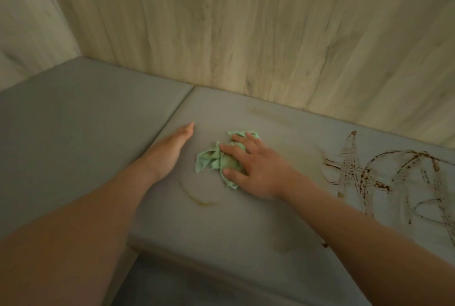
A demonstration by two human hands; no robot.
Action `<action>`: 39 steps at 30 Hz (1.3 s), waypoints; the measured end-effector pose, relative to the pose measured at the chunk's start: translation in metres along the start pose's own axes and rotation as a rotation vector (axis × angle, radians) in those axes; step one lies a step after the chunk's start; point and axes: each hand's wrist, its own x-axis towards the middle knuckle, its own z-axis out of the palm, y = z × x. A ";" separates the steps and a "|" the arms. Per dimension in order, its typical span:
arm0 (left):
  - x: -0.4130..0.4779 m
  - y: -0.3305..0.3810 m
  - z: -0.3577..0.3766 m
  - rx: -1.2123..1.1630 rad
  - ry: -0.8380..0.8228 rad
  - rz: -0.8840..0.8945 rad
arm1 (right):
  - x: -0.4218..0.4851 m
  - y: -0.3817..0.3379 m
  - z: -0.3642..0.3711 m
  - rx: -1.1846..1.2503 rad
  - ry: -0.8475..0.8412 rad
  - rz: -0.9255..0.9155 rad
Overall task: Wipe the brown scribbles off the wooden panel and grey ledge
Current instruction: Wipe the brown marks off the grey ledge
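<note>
My right hand point(253, 167) presses a crumpled green cloth point(211, 160) flat onto the grey ledge point(221, 222), fingers spread over it. My left hand point(172, 148) rests flat and open on the ledge's left edge, just left of the cloth. Dark brown scribbles point(384, 180) cover the ledge at the right. A faint yellowish smear point(197, 198) lies in front of the cloth. The wooden panel point(246, 29) rises behind the ledge; no clear scribbles show on it here.
A second grey surface point(73, 121) adjoins the ledge on the left, split from it by a seam. The ledge's front edge drops to a darker floor point(172, 286) below. A pale wall point(24, 22) stands at the far left.
</note>
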 end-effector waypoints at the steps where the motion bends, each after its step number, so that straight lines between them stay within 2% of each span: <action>1: -0.001 -0.003 -0.003 -0.046 0.006 -0.009 | -0.005 0.003 0.005 0.005 0.004 -0.018; 3: -0.002 -0.009 -0.003 -0.070 0.009 -0.014 | -0.003 0.028 0.007 0.000 0.024 0.074; 7: 0.001 -0.010 0.012 0.083 -0.020 0.033 | 0.039 0.090 -0.011 -0.031 0.084 0.448; 10: 0.003 -0.011 0.009 -0.022 0.004 0.049 | 0.082 0.097 -0.019 -0.054 0.071 0.520; 16: 0.003 -0.018 0.000 -0.160 0.040 0.060 | 0.124 0.038 -0.014 0.006 0.022 0.338; 21: 0.001 -0.014 0.000 -0.265 0.072 0.076 | 0.113 0.004 -0.004 0.013 0.008 0.219; 24: 0.002 -0.011 0.000 -0.330 0.162 0.074 | 0.097 -0.011 0.001 0.040 0.012 0.187; 27: 0.000 0.002 -0.002 -0.641 0.208 0.034 | 0.083 -0.026 0.001 0.083 0.026 0.188; 29: -0.006 0.001 -0.014 -0.758 0.311 -0.001 | 0.080 -0.041 0.001 0.103 0.023 0.153; 34: -0.028 -0.011 -0.049 -0.652 0.509 -0.137 | 0.067 -0.086 0.015 0.114 0.021 -0.025; 37: -0.037 -0.010 -0.049 -0.506 0.508 -0.203 | 0.037 -0.104 0.024 0.099 0.049 -0.116; 39: -0.045 -0.007 -0.041 -0.285 0.484 -0.174 | 0.009 -0.105 0.026 0.089 0.053 -0.155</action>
